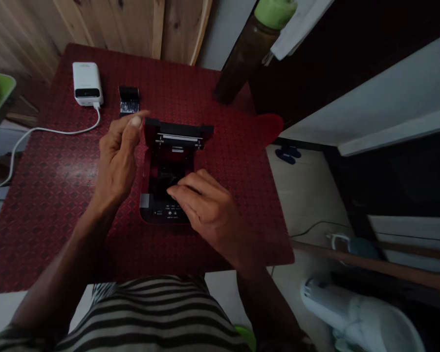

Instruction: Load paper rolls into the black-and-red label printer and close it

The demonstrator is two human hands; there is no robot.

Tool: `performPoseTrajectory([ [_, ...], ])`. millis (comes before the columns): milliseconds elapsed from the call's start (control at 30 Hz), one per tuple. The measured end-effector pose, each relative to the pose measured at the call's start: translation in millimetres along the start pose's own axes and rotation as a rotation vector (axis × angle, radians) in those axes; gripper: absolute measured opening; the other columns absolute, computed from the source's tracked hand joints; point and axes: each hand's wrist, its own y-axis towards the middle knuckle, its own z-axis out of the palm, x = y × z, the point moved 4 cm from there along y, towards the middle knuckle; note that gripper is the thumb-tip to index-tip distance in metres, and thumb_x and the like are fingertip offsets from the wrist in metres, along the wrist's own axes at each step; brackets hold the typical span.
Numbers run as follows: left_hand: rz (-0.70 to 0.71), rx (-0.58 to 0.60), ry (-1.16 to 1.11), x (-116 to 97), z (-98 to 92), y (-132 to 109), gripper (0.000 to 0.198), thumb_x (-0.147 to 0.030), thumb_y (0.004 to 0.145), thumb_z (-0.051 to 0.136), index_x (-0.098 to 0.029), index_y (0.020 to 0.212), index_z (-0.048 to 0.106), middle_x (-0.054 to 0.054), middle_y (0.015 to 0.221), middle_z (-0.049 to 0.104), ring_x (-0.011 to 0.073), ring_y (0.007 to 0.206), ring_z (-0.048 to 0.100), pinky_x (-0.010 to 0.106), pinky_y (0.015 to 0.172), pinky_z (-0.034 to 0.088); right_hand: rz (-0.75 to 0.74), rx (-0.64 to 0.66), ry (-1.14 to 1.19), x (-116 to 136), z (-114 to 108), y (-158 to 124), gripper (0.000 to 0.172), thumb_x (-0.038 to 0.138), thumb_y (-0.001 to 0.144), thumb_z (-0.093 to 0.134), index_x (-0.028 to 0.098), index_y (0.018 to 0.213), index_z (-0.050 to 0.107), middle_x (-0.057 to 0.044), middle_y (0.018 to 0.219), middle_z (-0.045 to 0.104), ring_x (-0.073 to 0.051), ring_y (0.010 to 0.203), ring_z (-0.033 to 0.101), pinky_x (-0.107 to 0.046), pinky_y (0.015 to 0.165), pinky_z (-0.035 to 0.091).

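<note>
A small black thermal printer [170, 212] stands open on the red patterned table [238, 181], its raised lid [178, 137] at the far side and its dark compartment facing up. My right hand [205, 210] hangs over the compartment, with its fingertips at or just inside the opening. What lies beneath them is hidden. My left hand [119, 156] is raised beside the lid, nothing visible in its fingers. Beyond it lies a black-and-silver cartridge or roll [129, 100]. A white power adapter [87, 83] sits at the far left, its white cable [58, 130] trailing off the table edge.
A brown bottle with a green cap [246, 49] stands at the table's far right corner. A red plastic piece [269, 128] pokes out beyond the right edge. A white fan [352, 313] sits on the floor at lower right, near a long wooden rod [374, 264].
</note>
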Motion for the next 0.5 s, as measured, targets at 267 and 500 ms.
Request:
performPoseTrajectory([
  [267,-0.066,-0.018,-0.078,-10,0.9,-24,0.013,-0.040,0.102,0.087,-0.027,0.103,0.088,0.003,0.122,0.090,0.0290,0.143,0.077,0.046,0.130,0.056,-0.079,-0.227,-0.292,25,6,-26,0.024,0.004,0.118,0.067,0.014,0.109,0.087,-0.009,0.105,0.091,-0.021,0.095,0.080,-0.035,0.085,0.064],
  [500,-0.379,0.102,-0.168,15,-15.3,-75,0.073,-0.054,0.090,0.103,-0.028,0.154,0.080,0.013,0.163,0.080,0.0396,0.156,0.074,0.057,0.132,0.062,0.013,-0.277,-0.317,25,8,-31,0.020,0.007,0.115,0.074,0.022,0.113,0.087,-0.012,0.145,0.091,-0.027,0.140,0.084,-0.044,0.115,0.066],
])
